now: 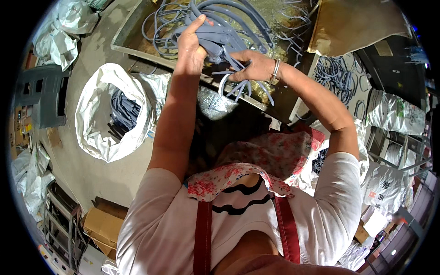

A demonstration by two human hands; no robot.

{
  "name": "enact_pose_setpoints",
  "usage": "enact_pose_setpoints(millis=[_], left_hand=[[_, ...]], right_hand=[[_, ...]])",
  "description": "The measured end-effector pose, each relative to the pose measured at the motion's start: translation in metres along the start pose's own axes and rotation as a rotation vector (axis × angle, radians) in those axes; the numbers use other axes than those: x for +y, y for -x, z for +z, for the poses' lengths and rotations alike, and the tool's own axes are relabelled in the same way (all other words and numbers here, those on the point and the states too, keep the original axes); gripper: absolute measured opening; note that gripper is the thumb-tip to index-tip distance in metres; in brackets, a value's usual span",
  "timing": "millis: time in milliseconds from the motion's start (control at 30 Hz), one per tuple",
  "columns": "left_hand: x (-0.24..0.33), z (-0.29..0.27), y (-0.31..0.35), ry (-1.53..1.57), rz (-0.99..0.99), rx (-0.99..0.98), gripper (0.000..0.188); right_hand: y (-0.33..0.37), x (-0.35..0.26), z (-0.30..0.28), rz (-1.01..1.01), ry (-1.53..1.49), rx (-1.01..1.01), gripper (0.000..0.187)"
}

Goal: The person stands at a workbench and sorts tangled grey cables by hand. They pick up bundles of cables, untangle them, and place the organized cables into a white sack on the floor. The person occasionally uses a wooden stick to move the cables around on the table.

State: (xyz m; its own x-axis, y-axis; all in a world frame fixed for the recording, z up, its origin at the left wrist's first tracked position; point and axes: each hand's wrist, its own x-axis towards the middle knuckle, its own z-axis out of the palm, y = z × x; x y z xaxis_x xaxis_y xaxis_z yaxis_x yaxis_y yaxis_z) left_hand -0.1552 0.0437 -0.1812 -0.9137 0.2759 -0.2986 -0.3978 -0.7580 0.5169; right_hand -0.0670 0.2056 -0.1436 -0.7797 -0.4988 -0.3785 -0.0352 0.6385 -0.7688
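Observation:
A bundle of grey curved plastic strips is gripped from both sides in front of me. My left hand is closed around the top of the bundle, and my right hand, with a ring on one finger, grips it from the right. Loose strip ends fan out below the hands. Behind them lies a work table covered with more grey strips. I wear a flowered apron with red straps.
An open white sack with grey strips inside stands on the floor at left. A grey plastic stool sits farther left. Cardboard and white printed bags are at right, boxes at lower left.

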Motion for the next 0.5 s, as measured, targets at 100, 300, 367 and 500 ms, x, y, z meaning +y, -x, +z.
enact_pose_setpoints(millis=[100, 300, 367, 500], left_hand=[[-0.022, -0.007, -0.023, -0.047, 0.204, 0.149, 0.019], [0.01, -0.015, -0.019, 0.041, 0.234, 0.235, 0.025], [0.011, -0.026, -0.024, 0.131, 0.116, 0.224, 0.024], [0.01, -0.01, -0.007, 0.068, 0.028, 0.157, 0.022]], right_hand=[[0.021, -0.014, 0.003, 0.164, -0.707, -0.247, 0.034], [0.108, -0.031, -0.01, 0.227, 0.542, 0.13, 0.025], [0.182, -0.018, -0.018, 0.172, 0.564, 0.667, 0.016], [0.33, 0.011, -0.004, 0.736, 0.67, 1.341, 0.042]])
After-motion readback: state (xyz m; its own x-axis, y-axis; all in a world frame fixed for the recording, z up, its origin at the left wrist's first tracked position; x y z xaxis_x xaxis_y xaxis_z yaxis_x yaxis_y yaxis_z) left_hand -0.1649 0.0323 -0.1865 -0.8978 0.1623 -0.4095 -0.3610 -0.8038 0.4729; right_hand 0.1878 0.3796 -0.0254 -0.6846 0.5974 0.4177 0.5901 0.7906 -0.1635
